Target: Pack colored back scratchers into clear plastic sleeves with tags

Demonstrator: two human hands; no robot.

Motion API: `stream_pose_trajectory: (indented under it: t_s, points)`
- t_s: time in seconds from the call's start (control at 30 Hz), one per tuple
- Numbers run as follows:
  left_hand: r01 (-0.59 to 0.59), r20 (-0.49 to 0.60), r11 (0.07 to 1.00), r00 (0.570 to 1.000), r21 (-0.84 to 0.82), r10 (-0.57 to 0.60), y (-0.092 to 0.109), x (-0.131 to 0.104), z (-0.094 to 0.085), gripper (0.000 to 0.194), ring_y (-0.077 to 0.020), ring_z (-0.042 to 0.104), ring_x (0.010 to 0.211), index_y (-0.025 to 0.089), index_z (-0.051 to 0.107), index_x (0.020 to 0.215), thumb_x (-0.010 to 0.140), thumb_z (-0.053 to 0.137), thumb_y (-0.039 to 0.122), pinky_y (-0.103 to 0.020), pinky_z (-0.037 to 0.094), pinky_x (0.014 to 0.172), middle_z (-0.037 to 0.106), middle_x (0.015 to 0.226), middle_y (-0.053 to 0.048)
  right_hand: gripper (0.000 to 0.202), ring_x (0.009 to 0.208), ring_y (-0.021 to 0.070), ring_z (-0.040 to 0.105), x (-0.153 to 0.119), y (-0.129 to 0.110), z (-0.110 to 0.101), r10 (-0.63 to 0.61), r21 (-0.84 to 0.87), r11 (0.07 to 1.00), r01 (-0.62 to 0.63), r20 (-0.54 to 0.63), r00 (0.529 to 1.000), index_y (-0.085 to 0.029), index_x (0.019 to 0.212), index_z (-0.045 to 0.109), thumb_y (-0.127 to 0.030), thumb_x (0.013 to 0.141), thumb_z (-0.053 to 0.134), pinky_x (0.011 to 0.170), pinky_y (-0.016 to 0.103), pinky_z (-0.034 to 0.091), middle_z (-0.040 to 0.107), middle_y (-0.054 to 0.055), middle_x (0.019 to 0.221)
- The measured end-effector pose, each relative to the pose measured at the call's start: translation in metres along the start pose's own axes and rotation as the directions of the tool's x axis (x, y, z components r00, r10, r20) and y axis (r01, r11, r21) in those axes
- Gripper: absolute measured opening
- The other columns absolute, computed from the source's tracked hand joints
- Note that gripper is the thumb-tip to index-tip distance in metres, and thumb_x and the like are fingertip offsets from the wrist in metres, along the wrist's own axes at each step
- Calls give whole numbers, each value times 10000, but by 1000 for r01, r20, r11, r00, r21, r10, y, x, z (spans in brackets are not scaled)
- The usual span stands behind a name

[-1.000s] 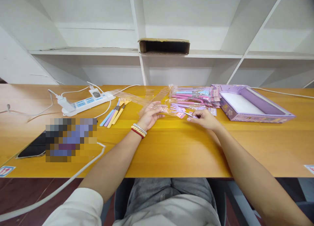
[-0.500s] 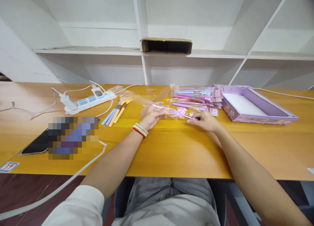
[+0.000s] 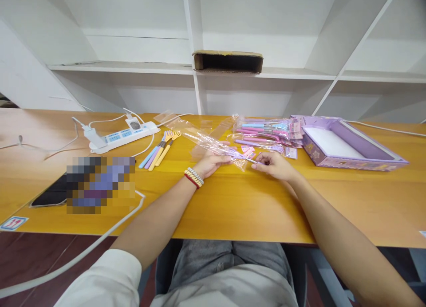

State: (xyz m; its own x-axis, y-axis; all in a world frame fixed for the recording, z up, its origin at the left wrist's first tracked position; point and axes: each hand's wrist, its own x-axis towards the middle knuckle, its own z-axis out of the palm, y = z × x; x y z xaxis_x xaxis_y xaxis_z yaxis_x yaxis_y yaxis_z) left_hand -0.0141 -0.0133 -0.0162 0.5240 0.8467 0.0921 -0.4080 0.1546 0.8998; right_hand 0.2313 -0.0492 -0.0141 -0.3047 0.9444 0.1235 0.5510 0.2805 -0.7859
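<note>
At twelve o'clock from the person, the purple scratcher [image 3: 250, 159], pinched by the right hand [image 3: 273, 165], has come closer to the left hand [image 3: 213, 163], seemingly inside the bag [image 3: 203, 139] this hand grips, so insertion looks begun.

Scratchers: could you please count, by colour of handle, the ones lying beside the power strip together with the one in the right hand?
Blue scratcher: 1, beside the power strip
Yellow scratchers: 2, also beside it
Purple: 2, one loose scratcher there and one held scratcher, in the right hand
Total: 5
</note>
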Motion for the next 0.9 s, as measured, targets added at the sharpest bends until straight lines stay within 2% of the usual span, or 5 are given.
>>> stream_pose_trajectory:
  t_s: [0.2,0.3,0.4,0.7,0.9]
  points:
    - [-26,0,1000,1000,5,26,0,0,0,529,-195,607,973,173,498,1089,617,724,94,-305,514,749,617,1120,-98,330,507,71,484,-1,-1,8,1,307,952,0,-3,1000,-176,800,486,-305,602,717,470,208,387,563,-23,681]
    - [-28,-13,1000,1000,12,28,0,0,0,531,-188,610,954,174,494,1090,619,728,100,-305,516,745,617,1109,-94,306,412,64,447,-2,-6,9,62,359,930,-74,44,997,-174,765,490,-326,621,713,390,207,359,554,-34,594]
    - [-3,-51,1000,999,17,4,-2,1,0,532,-180,615,922,169,495,1079,611,741,109,-303,519,732,627,1071,-86,318,445,91,503,-2,-12,11,74,379,921,-83,38,997,-154,741,535,-365,607,731,403,227,413,591,-1,597]
    - [115,3,988,993,105,-116,-12,-3,15,496,-169,623,860,158,524,1053,613,754,157,-308,503,728,644,965,-66,339,458,99,515,-1,-18,21,83,265,962,-64,-61,995,-147,819,632,-418,629,706,395,218,417,624,19,621]
    - [159,7,969,987,187,-163,-10,-2,17,425,-144,622,800,147,572,1019,638,748,213,-264,493,679,648,930,-71,281,510,100,535,1,-15,22,-23,130,991,42,-144,989,-152,814,660,-390,667,681,469,220,417,643,23,674]
